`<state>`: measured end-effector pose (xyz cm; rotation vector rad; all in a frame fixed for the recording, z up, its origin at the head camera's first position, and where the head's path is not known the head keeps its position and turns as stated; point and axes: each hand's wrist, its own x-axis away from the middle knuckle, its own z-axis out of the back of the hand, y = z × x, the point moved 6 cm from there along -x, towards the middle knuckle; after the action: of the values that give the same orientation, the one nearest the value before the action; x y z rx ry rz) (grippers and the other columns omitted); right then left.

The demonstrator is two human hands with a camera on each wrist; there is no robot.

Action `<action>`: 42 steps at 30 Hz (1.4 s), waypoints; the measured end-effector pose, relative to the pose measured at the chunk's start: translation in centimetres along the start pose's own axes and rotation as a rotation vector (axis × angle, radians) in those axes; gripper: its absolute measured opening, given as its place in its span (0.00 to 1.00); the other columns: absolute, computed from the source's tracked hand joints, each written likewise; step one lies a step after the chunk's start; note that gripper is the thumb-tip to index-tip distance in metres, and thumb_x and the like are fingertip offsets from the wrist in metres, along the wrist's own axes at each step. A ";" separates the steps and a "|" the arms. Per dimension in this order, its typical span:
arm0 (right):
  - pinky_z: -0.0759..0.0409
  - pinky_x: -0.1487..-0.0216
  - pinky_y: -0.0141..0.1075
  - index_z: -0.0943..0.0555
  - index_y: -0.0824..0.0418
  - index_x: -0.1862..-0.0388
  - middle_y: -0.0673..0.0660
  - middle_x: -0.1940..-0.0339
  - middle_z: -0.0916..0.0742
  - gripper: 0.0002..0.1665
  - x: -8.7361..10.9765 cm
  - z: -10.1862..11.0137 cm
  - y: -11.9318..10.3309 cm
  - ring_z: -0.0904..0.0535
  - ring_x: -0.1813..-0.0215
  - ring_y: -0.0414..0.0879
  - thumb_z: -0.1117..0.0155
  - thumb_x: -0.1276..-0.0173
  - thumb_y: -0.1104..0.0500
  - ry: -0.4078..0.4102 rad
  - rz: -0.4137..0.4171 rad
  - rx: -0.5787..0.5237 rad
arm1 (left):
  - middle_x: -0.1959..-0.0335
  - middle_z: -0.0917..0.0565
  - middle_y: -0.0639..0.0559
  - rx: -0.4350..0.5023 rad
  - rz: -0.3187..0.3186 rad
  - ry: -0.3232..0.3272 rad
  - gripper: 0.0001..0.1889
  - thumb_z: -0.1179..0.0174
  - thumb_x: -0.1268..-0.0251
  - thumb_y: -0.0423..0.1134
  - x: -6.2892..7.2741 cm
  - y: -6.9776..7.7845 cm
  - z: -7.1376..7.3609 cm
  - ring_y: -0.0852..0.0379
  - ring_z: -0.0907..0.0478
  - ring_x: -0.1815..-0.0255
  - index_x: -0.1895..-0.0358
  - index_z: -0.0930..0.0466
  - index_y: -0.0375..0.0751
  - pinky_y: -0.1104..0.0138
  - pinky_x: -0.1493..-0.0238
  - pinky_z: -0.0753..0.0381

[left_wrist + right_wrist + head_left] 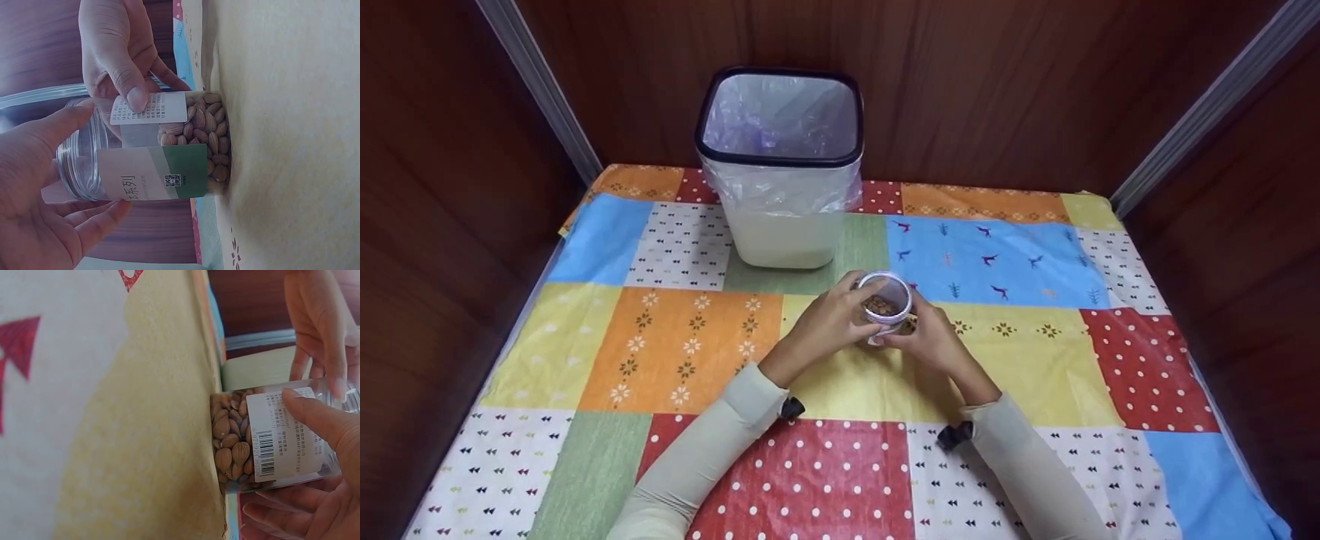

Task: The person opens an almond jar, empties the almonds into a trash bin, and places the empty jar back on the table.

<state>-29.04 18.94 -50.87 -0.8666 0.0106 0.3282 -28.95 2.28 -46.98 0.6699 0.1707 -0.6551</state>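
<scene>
A clear plastic jar (887, 306) stands roughly upright between both hands, its base at or just above the patterned cloth. Almonds (211, 126) fill its lower part and also show through the round mouth from above. Its neck is threaded and transparent. A green and pale label (152, 173) and a white barcode sticker (281, 439) are on its sides. My left hand (826, 319) holds the jar around its upper part near the rim, thumb on one side and fingers on the other. My right hand (934, 339) grips the body lower down, thumb pressed on the white sticker.
A pale bin (787, 232) with a dark rim and a clear plastic liner stands beyond the hands, left of centre. The patchwork tablecloth (690, 345) covers the table. Dark wood-grain panels (997, 90) enclose its back and sides.
</scene>
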 end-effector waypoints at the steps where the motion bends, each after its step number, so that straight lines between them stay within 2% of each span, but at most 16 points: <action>1: 0.26 0.32 0.50 0.34 0.59 0.23 0.63 0.35 0.18 0.56 0.0 0.0 0.0 0.22 0.34 0.57 0.15 0.49 0.56 0.002 0.003 0.002 | 0.32 0.26 0.42 0.002 -0.001 0.001 0.39 0.25 0.43 0.50 0.0 0.0 0.0 0.47 0.21 0.39 0.27 0.28 0.49 0.60 0.37 0.21; 8: 0.23 0.36 0.50 0.29 0.61 0.27 0.61 0.41 0.15 0.51 -0.3 0.2 -0.3 0.20 0.38 0.55 0.15 0.49 0.57 0.027 0.051 -0.001 | 0.35 0.24 0.42 0.012 -0.011 0.032 0.40 0.22 0.46 0.47 0.0 -0.1 0.2 0.47 0.20 0.41 0.28 0.26 0.48 0.60 0.39 0.20; 13: 0.22 0.37 0.50 0.28 0.62 0.29 0.61 0.41 0.15 0.49 -0.4 0.5 -0.7 0.20 0.38 0.54 0.16 0.49 0.59 0.031 0.071 -0.001 | 0.37 0.23 0.43 0.034 -0.019 0.062 0.40 0.21 0.48 0.46 -0.1 0.0 0.6 0.47 0.20 0.42 0.29 0.25 0.48 0.61 0.39 0.20; 22: 0.23 0.37 0.54 0.25 0.65 0.32 0.63 0.42 0.14 0.49 -0.1 1.8 -1.3 0.19 0.39 0.57 0.13 0.53 0.55 0.107 0.102 0.033 | 0.37 0.23 0.44 0.095 -0.041 0.088 0.41 0.21 0.48 0.46 -0.1 0.6 1.3 0.49 0.22 0.40 0.28 0.26 0.49 0.64 0.36 0.24; 28: 0.23 0.38 0.57 0.24 0.65 0.33 0.64 0.43 0.14 0.49 0.2 2.0 -1.4 0.19 0.40 0.59 0.13 0.54 0.57 0.143 0.133 0.047 | 0.36 0.24 0.43 0.129 -0.042 0.112 0.42 0.20 0.50 0.46 0.1 0.9 1.5 0.50 0.23 0.39 0.27 0.27 0.50 0.64 0.35 0.24; 35: 0.22 0.38 0.52 0.23 0.65 0.35 0.63 0.44 0.13 0.47 0.4 2.1 -2.0 0.18 0.40 0.58 0.14 0.57 0.59 0.187 0.138 0.051 | 0.34 0.25 0.43 0.105 -0.033 0.149 0.42 0.21 0.50 0.52 0.2 1.0 1.5 0.49 0.22 0.38 0.28 0.25 0.52 0.62 0.37 0.22; 42: 0.22 0.37 0.51 0.23 0.66 0.35 0.63 0.42 0.14 0.47 0.7 2.3 -2.5 0.18 0.40 0.59 0.14 0.57 0.61 0.218 0.170 0.021 | 0.34 0.25 0.43 0.108 -0.040 0.201 0.43 0.19 0.53 0.51 0.3 1.6 1.7 0.48 0.22 0.38 0.29 0.24 0.51 0.62 0.38 0.21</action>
<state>-27.96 19.38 -47.64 -0.8797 0.2909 0.3906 -27.87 1.98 -44.92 0.8384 0.3373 -0.6382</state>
